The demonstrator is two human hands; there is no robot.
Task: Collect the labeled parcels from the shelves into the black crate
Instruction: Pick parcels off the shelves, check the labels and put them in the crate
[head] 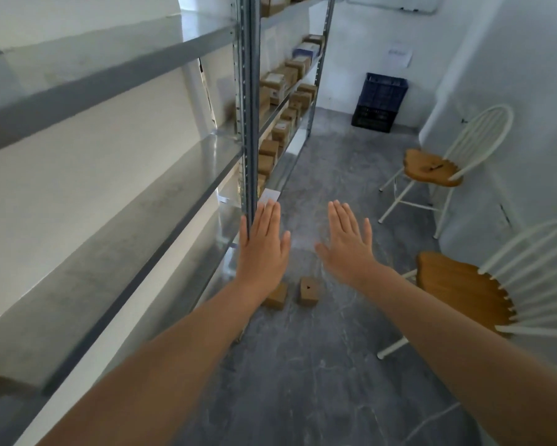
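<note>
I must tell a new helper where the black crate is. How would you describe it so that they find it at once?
Look down the aisle to the far white wall, just right of where the metal shelves end. Two plastic crates stand stacked on the floor against it. The black crate is the lower one, under the blue crate.

1. No text, number or brand can be read anywhere.
2. The white paper sheet [399, 56] on the far white wall [367, 37] bears faint print, too blurred to read.
3. The brown cardboard parcels [277, 91] on the grey metal shelves [290, 11] carry white labels [273, 78]; their lettering is too small to make out.
</note>
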